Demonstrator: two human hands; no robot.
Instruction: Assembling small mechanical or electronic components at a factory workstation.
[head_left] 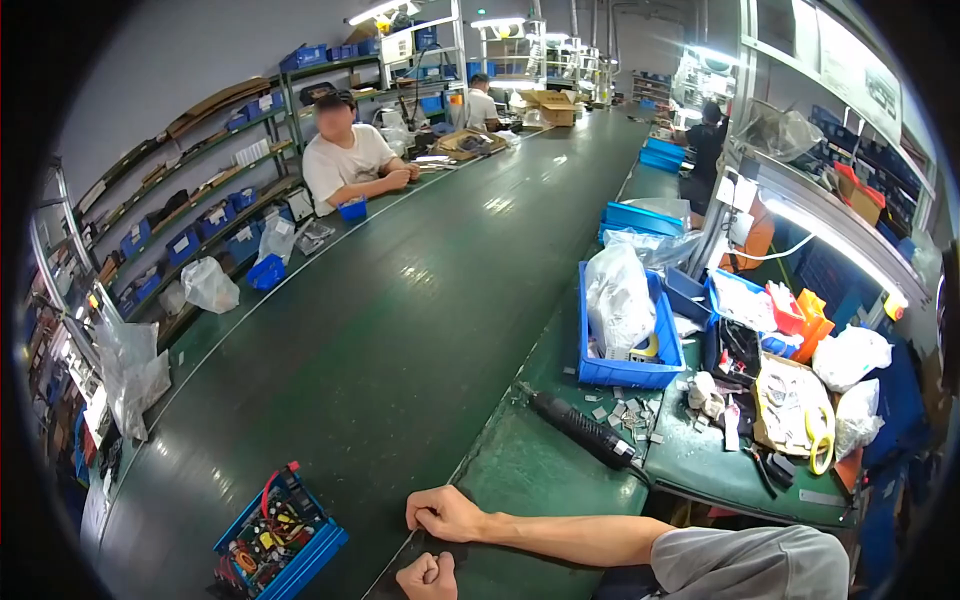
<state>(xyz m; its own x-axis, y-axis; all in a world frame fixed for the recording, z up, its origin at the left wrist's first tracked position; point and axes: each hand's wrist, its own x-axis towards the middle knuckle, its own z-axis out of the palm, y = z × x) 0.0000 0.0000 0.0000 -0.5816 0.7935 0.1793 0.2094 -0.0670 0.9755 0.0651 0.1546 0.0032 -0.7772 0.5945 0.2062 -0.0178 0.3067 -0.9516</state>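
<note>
My right hand (447, 514) rests in a loose fist at the edge between the belt and the worktable, with its bare forearm coming in from the right. Just below it my left hand (428, 577) is closed too, cut off partly by the lower edge. No object shows in either hand. To their left, on the green belt (330, 330), sits an open blue metal case (318, 560) packed with circuit parts, coils and red and black wires. A black electric screwdriver (583, 428) lies on the green worktable (515, 475) beyond my right forearm, apart from it.
Small grey metal plates (628, 415) lie scattered beside a blue bin (630, 373) holding a plastic bag. Farther right are a cardboard tray (790, 400), yellow tape roll (820, 438) and pliers (765, 472). A person (345, 155) in white sits across the belt; others sit farther back.
</note>
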